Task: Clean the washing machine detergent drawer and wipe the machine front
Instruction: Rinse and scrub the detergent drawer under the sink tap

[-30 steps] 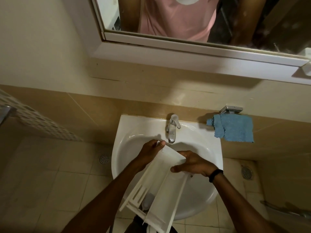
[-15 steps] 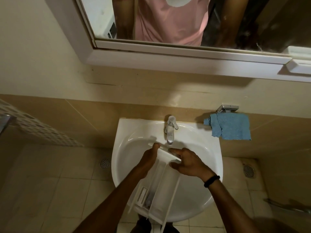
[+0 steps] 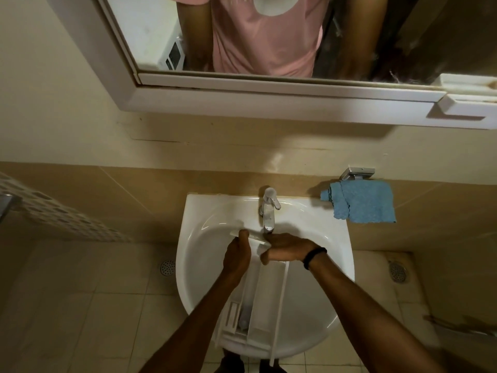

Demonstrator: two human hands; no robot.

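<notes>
Detergent drawer (image 3: 266, 305), long white compartmented plastic, is stretching lengthwise across the glossy rounded sink (image 3: 200, 238), far end under the chrome tap (image 3: 268, 211). You are gripping that end with both hands, left hand (image 3: 236, 254) curled, right hand (image 3: 287, 249) pinching.

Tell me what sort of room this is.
Most likely a bathroom: a white washbasin with a tap, a mirror above it, and a floor drain in the tiles. The left hand and right hand hold the detergent drawer in the basin.
</notes>
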